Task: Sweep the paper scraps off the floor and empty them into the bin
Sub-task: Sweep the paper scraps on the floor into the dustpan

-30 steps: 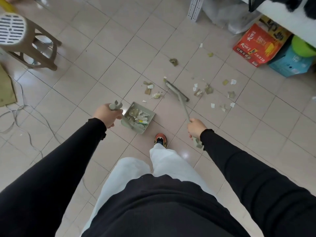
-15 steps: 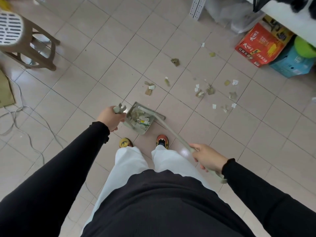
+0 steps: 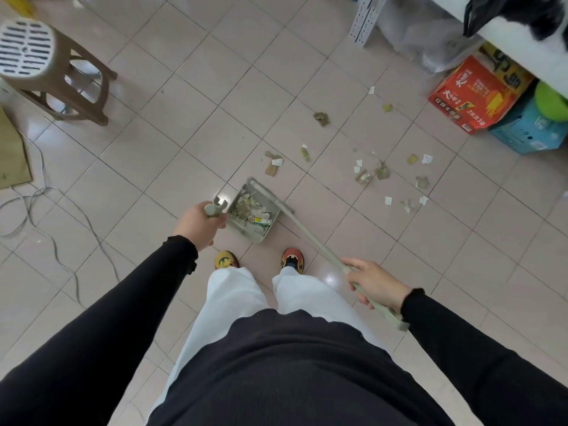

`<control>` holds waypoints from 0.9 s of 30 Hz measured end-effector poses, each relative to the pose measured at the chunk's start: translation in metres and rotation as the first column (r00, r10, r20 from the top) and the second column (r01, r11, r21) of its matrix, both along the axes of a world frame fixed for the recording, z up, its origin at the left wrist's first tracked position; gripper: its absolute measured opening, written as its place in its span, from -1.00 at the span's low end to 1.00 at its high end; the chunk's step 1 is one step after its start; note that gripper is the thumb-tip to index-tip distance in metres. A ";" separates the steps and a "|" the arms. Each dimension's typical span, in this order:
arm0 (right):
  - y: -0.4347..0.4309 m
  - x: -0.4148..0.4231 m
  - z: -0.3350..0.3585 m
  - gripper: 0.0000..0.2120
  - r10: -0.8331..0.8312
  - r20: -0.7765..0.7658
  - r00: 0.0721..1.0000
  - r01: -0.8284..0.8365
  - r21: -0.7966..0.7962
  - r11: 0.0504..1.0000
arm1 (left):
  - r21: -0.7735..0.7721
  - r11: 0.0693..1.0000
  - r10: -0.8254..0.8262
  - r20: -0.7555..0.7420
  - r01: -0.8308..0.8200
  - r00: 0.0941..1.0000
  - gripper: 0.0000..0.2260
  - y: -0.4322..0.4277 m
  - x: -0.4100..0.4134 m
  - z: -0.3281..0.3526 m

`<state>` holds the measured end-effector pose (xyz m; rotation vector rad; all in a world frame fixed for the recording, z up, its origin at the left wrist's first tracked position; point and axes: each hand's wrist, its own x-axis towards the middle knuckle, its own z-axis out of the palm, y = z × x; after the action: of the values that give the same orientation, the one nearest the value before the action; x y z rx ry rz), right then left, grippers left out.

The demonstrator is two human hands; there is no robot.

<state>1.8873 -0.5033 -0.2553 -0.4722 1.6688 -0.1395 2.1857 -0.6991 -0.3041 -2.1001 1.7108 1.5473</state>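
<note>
My left hand (image 3: 198, 224) grips the upright handle of a grey-green dustpan (image 3: 255, 233) that rests on the tiled floor in front of my feet. Paper scraps and a small wrapper lie inside it. My right hand (image 3: 373, 281) holds the long pale handle of a broom (image 3: 307, 233), whose head lies across the pan's open mouth. Several paper scraps (image 3: 364, 176) remain scattered on the tiles beyond the pan, to the right. A few more scraps (image 3: 273, 164) lie just ahead of the pan. No bin is in view.
A brown plastic stool (image 3: 46, 66) stands at the far left. Loose cables (image 3: 37, 210) trail over the floor on the left. A red carton (image 3: 470, 96) and a blue box (image 3: 528, 130) sit under a white table at the far right. My shoes (image 3: 292, 259) stand just behind the pan.
The broom head has swept from the tiles beyond the pan back onto the pan's mouth. My right hand has pulled back and to the right. My left foot has come into view.
</note>
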 end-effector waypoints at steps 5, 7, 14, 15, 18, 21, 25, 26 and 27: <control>-0.038 -0.022 -0.006 -0.50 -0.091 -0.055 0.994 0.086 -0.085 0.993 | -0.001 0.998 0.055 -0.018 -0.055 0.998 -0.81 -0.011 -0.008 0.001; -0.074 -0.022 -0.019 -0.49 -0.087 -0.080 0.993 0.078 -0.106 0.991 | -0.003 0.998 0.061 -0.014 -0.061 0.998 -0.82 -0.020 -0.014 0.001; -0.185 0.004 -0.064 -0.62 0.115 -0.126 0.985 -0.122 -0.046 0.991 | 0.026 0.993 0.112 0.003 -0.112 0.994 -0.82 -0.038 -0.034 0.002; -0.188 0.006 -0.065 -0.64 0.128 -0.120 0.984 -0.133 -0.034 0.990 | 0.029 0.993 0.114 0.006 -0.115 0.993 -0.82 -0.038 -0.036 0.002; -0.177 -0.001 -0.057 -0.63 0.207 -0.083 0.975 -0.205 0.024 0.978 | 0.035 0.993 0.113 0.011 -0.113 0.994 -0.83 -0.037 -0.038 0.001; -0.146 -0.033 -0.039 -0.58 0.247 -0.026 0.969 -0.245 0.068 0.967 | 0.042 0.993 0.112 0.021 -0.113 0.994 -0.83 -0.035 -0.035 0.000; -0.103 -0.050 -0.003 -0.51 0.214 0.020 0.977 -0.214 0.017 0.977 | 0.043 0.993 0.113 0.023 -0.114 0.993 -0.84 -0.031 -0.035 -0.001; -0.100 -0.046 -0.002 -0.50 0.206 0.006 0.979 -0.206 -0.005 0.979 | 0.040 0.992 0.115 0.023 -0.116 0.993 -0.84 -0.030 -0.035 0.000; -0.103 -0.040 -0.005 -0.50 0.192 -0.022 0.981 -0.192 -0.029 0.981 | 0.038 0.992 0.116 0.022 -0.117 0.993 -0.85 -0.030 -0.035 0.000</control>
<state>1.8473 -0.6058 -0.2600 -0.6571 1.6315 -0.0192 2.1502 -0.7287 -0.3046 -2.2252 1.5644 1.5690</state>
